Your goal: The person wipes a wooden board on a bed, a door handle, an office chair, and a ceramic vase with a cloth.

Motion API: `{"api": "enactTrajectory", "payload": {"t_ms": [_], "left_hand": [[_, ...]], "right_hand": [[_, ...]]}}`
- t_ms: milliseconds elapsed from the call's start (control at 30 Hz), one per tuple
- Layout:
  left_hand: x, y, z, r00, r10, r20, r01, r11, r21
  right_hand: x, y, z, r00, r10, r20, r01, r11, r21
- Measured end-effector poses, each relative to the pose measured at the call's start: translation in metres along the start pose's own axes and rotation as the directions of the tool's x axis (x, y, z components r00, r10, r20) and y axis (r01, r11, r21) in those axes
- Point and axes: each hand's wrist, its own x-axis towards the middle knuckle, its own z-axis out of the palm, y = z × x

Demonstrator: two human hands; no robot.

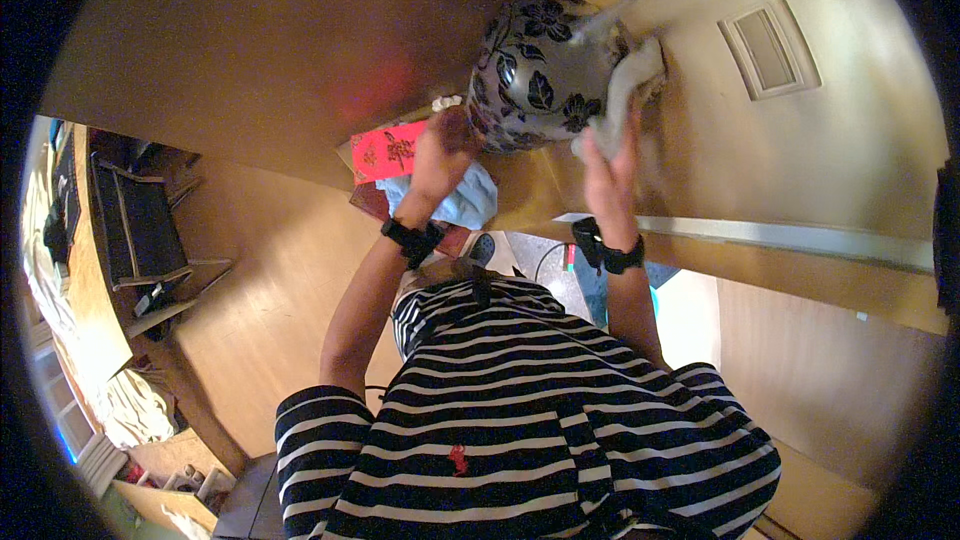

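Observation:
A rounded silvery vase (pixel 536 75) with dark raised flowers and leaves stands against the wall. My left hand (pixel 442 154) reaches to its lower left side; the fingers are partly hidden and blurred, so its grip cannot be told. A pale, curved object (pixel 626 90), perhaps a cloth or an ornament, lies along the vase's right side. My right hand (pixel 611 169) is at its lower end, with the fingers around it. Beside my left hand are a red envelope (pixel 386 152) with dark characters and a light blue cloth (pixel 469 199).
A wall switch plate (pixel 770 47) is at the upper right. A pale ledge (pixel 750 232) runs along the wall below it. A dark folding chair (pixel 139 221) stands on the wooden floor (pixel 277 262) at the left. A shoe (pixel 482 247) shows below the cloth.

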Motion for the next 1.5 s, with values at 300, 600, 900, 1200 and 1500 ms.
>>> {"api": "enactTrajectory", "payload": {"t_ms": [300, 600, 900, 1200, 1500], "left_hand": [[-0.021, 0.061, -0.039, 0.991, -0.111, 0.073, 0.133, 0.859, -0.495], [-0.069, 0.099, -0.060, 0.909, -0.247, 0.335, 0.415, 0.601, -0.683], [-0.107, 0.086, -0.103, 0.891, -0.274, 0.362, 0.443, 0.700, -0.560], [-0.159, 0.069, -0.126, 0.998, -0.058, 0.021, 0.062, 0.943, -0.328], [-0.285, 0.067, -0.214, 0.812, -0.394, -0.431, 0.259, 0.904, -0.339]], "right_hand": [[-0.076, -0.025, 0.038, 0.967, -0.125, 0.223, 0.114, 0.992, 0.061], [-0.066, -0.089, 0.091, 0.883, -0.407, 0.235, 0.448, 0.880, -0.158], [-0.084, -0.054, 0.108, 0.985, -0.151, 0.088, 0.126, 0.963, 0.240], [-0.109, -0.127, 0.132, 0.819, -0.029, 0.572, -0.267, 0.865, 0.426], [-0.176, -0.192, 0.206, 0.532, -0.383, 0.755, -0.183, 0.819, 0.544]]}}
